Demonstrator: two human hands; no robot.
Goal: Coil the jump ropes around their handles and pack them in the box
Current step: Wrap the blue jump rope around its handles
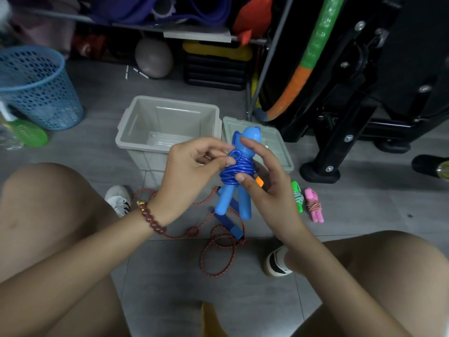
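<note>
The blue jump rope (227, 177) is between my hands, my right hand (264, 188) gripping both handles (244, 205) so it does not unwind, my left hand (192, 171) pinching the last loop for tucking in.

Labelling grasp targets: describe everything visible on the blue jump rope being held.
The blue jump rope has two glossy plastic handles side by side, roughly upright, bear-like head on top. Its blue cord is coiled round their middle, one loop sticking out. The left hand pinches that loop; the right hand grips the bundle.
</note>
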